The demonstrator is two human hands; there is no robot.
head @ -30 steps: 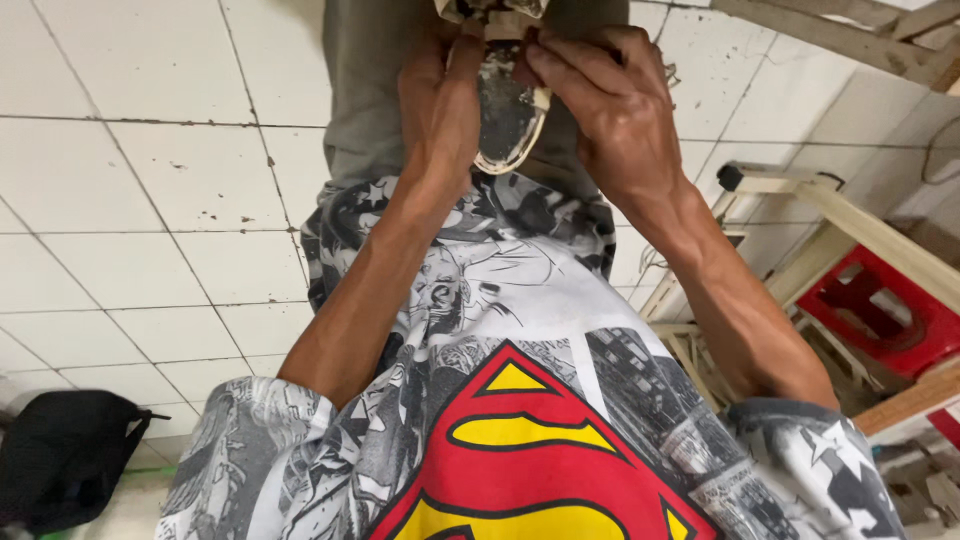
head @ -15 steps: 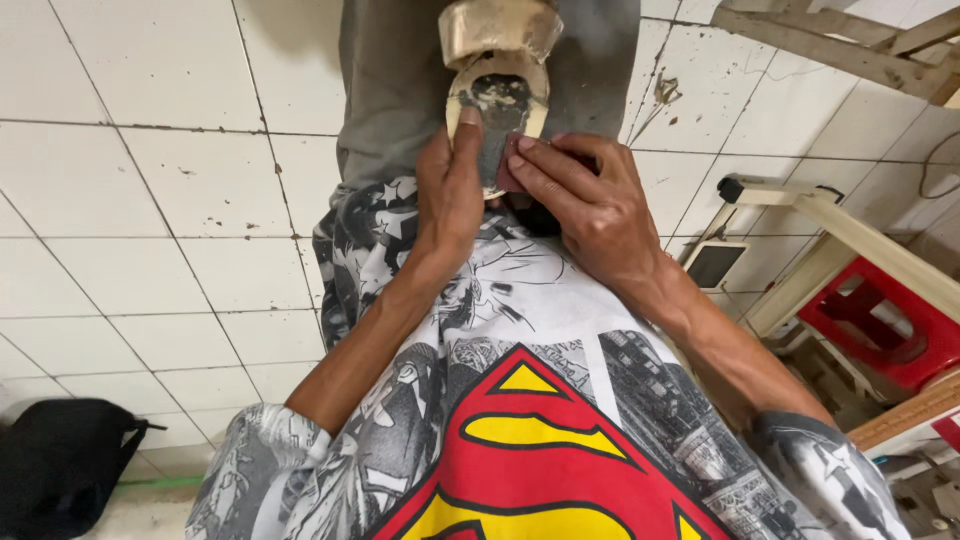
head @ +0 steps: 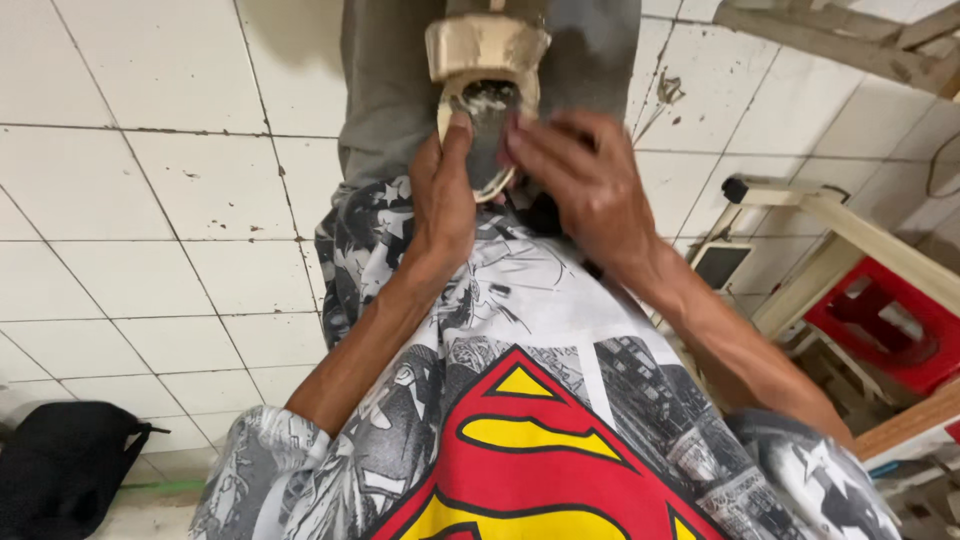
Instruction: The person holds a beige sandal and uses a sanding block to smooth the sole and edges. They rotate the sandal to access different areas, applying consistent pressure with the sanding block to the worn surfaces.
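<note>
Both my hands hold a cream-coloured, shoe-like piece (head: 486,52) with a blocky top and an oval rim around a grey inner part. It sits in front of my grey trousers at the top middle of the head view. My left hand (head: 445,205) grips its left side, thumb up along the rim. My right hand (head: 582,185) closes on its right side, fingertips pressed on the grey part. My printed shirt with a red and yellow emblem (head: 530,460) fills the bottom of the view.
A white tiled floor (head: 150,200) with dark marks lies below. At the bottom left there is a black bag (head: 60,465). A pale wooden frame (head: 850,235) and a red plastic stool (head: 880,320) stand at the right. Wooden slats (head: 850,35) cross the top right corner.
My hands and the piece have come lower in the view. The cream block on top, cut off before, now shows fully. My right fingers have slid onto the grey inner part.
</note>
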